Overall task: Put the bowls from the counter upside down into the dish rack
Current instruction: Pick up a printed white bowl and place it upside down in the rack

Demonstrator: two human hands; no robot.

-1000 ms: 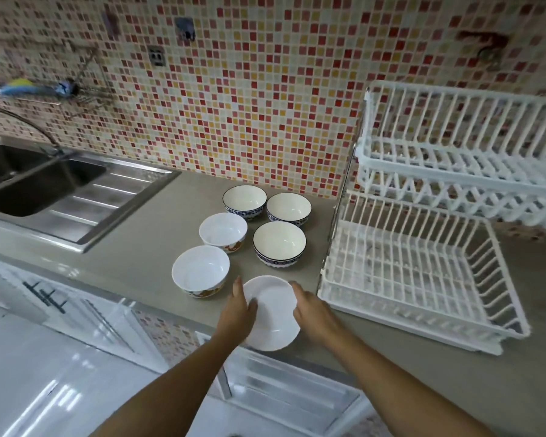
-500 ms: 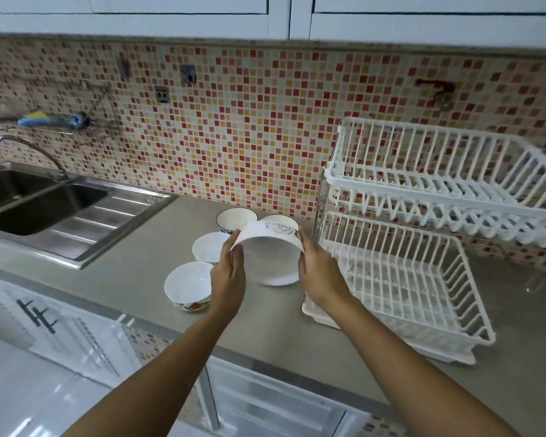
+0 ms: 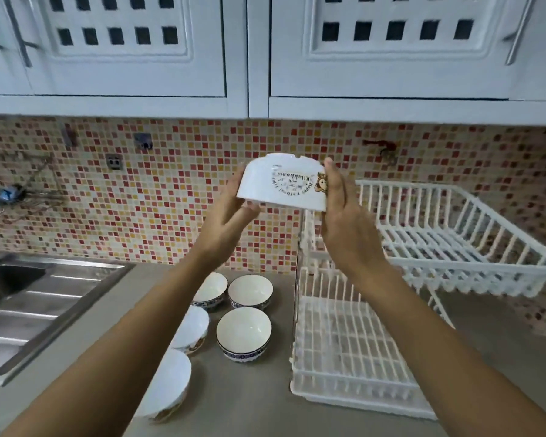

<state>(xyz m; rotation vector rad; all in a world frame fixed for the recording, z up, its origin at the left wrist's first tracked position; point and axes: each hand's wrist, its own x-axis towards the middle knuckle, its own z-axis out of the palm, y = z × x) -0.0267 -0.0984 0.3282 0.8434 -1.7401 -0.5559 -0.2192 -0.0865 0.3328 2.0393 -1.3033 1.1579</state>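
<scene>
Bowl, white ceramic with printed lettering and a small brown cartoon figure (image 3: 282,186), is held upside down (print inverted) between both hands, raised above the two-tier white plastic dish rack's (image 3: 353,351) left edge. Left hand (image 3: 230,212) presses its fingers against the bowl's left side and rim; right hand (image 3: 341,212) clasps the right side, fingers upright along the wall. Five more bowls stand upright on the grey counter (image 3: 252,402), left of the rack: three blue-patterned white bowls (image 3: 244,337) and two white bowls with brownish decoration (image 3: 167,386). Both rack tiers hold nothing.
</scene>
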